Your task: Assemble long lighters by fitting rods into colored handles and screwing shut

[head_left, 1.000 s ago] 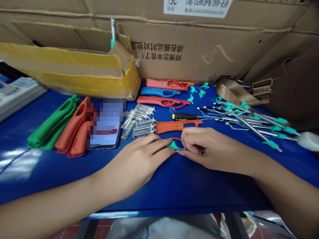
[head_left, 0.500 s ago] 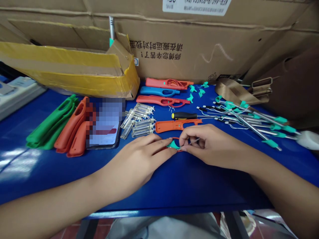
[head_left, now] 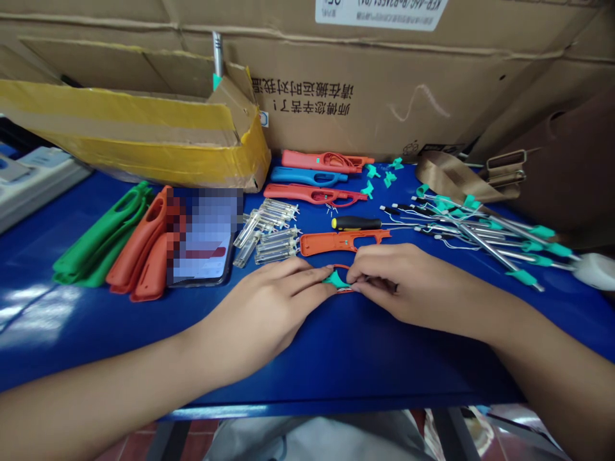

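My left hand (head_left: 269,307) rests on the blue table (head_left: 336,358), its fingertips pinching a small teal plastic piece (head_left: 335,280) joined to an orange-red part. My right hand (head_left: 398,285) meets it from the right, fingers curled and pinched on the same small assembly and a thin wire. Just beyond the fingers lies an orange lighter shell (head_left: 343,241) and a black-handled screwdriver (head_left: 356,223).
A phone (head_left: 204,240) lies left of centre, beside green (head_left: 103,234) and orange handle shells (head_left: 144,246). Clear tubes (head_left: 269,234) sit in a pile. Red and blue shells (head_left: 312,176) lie at the back. Metal rods with teal tips (head_left: 480,234) spread right. Cardboard boxes (head_left: 144,128) wall the back.
My right hand's fingers have closed lower onto the small assembly, after lifting slightly half a second ago. My left hand has stayed almost still.
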Available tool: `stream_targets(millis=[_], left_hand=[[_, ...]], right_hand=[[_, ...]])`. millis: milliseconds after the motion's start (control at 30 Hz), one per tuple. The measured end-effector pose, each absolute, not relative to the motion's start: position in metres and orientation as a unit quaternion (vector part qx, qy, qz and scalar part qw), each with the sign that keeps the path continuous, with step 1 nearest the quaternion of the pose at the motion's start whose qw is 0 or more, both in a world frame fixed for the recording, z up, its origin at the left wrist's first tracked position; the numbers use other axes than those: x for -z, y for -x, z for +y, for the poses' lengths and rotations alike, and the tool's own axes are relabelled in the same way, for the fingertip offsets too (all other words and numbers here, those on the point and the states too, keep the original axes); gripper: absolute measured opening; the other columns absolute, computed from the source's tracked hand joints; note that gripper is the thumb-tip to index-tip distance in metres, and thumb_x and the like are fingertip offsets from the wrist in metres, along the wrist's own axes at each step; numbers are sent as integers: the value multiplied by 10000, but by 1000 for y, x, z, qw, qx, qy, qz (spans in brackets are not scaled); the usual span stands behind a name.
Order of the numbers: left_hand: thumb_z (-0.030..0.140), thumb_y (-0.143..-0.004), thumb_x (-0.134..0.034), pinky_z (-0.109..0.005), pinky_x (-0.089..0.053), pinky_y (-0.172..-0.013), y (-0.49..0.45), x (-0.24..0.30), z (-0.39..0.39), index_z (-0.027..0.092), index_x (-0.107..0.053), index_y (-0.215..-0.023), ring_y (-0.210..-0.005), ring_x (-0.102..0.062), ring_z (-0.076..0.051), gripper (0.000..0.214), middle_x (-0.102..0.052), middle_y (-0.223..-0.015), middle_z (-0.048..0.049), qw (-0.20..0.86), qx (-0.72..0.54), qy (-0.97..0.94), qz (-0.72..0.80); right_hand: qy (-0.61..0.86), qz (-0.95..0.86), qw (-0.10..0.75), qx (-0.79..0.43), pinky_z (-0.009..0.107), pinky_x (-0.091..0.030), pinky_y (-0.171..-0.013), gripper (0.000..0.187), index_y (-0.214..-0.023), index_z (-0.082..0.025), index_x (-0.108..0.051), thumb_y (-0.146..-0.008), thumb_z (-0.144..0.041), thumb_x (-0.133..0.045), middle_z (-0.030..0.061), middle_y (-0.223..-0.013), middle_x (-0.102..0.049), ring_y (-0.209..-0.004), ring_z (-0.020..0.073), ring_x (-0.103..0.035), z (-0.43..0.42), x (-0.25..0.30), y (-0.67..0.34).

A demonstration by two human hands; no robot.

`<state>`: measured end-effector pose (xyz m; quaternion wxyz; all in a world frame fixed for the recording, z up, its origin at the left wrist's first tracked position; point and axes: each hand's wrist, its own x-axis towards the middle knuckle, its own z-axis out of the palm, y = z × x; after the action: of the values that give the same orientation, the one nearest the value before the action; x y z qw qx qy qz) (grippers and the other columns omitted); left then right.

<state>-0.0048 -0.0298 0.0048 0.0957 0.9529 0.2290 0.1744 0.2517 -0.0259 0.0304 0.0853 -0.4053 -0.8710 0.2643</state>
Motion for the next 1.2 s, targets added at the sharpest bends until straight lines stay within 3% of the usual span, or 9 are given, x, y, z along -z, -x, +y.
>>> stream_targets(millis=[233,533,800,1200], left_hand=[[114,-1012,-524,-417,-565,-1018,4,-5,-30,145,-657,-1261,-1133,-639,-255,284,-714,-1283,-83,99,-172,-952,235],[106,-1013,-515,-399,-580,-1004,5,-5,-29,153,-662,-1262,-1137,-647,-240,293,-724,-1275,-82,103,-182,-950,233],[63,-983,-550,-355,-565,-1032,5,-1,-29,141,-669,-1253,-1146,-628,-220,305,-717,-1285,-75,136,-206,-940,237],[54,-974,-546,-364,-575,-1015,6,-2,-29,117,-698,-1184,-1126,-638,-237,266,-722,-1284,-91,119,-196,-946,230]], right_hand=[[399,-885,30,-237,317,-448,-762,200,-988,-203,-666,-1042,-189,-473,34,-975,-640,-880,181,-615,-27,-34,-252],[400,-891,26,-212,305,-461,-731,199,-963,-193,-683,-1028,-175,-496,48,-959,-658,-841,180,-627,-31,-33,-249],[407,-886,46,-216,313,-462,-751,274,-958,-182,-687,-1070,-286,-459,46,-939,-644,-856,183,-624,-30,-29,-247],[436,-872,91,-203,275,-412,-675,186,-822,-175,-651,-992,-218,-590,19,-820,-621,-754,153,-593,-33,-22,-238]])
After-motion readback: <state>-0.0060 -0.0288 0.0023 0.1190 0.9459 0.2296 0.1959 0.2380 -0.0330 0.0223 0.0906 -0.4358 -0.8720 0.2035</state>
